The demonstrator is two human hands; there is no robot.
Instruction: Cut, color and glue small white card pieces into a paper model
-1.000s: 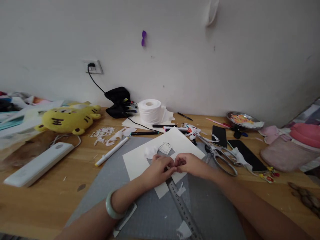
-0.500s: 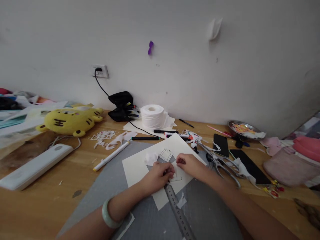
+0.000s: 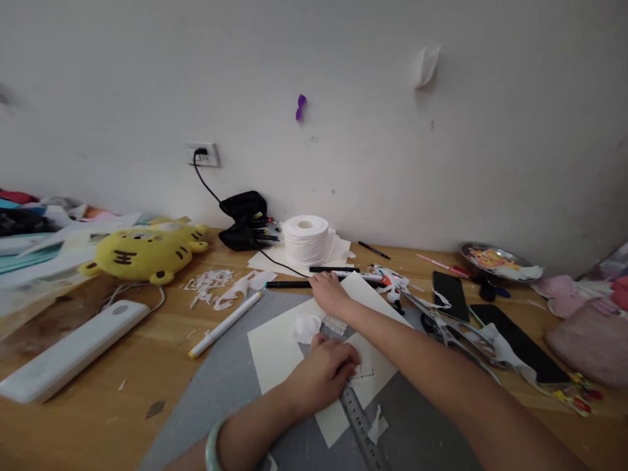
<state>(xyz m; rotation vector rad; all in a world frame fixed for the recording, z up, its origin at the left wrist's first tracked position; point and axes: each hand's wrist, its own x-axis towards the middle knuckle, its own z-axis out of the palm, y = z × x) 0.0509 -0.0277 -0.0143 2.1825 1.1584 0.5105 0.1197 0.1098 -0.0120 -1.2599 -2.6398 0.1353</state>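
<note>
My left hand (image 3: 324,367), a pale green bangle on its wrist, rests on cream paper (image 3: 275,350) with its fingers curled together. What they hold, if anything, is hidden. A metal ruler (image 3: 362,424) runs toward me from beside these fingers. Next to them lie a white tissue wad (image 3: 307,328) and a small paper piece with a drawn edge (image 3: 335,325), partly covered by my right arm. My right hand (image 3: 328,292) reaches over the paper to the pens, fingers extended at the end of a black marker (image 3: 288,284); no grip on it shows.
A toilet paper roll (image 3: 306,241) and a black pen pouch (image 3: 245,222) stand by the wall. Left are a yellow plush toy (image 3: 147,252), a white power strip (image 3: 73,350) and a white marker (image 3: 226,325). Scissors (image 3: 454,337), two phones (image 3: 450,296) and a metal dish (image 3: 500,261) lie right.
My right hand has left the paper beside my left hand and moved forward and left to the pens. My left hand stays on the paper. The whole view has shifted slightly.
</note>
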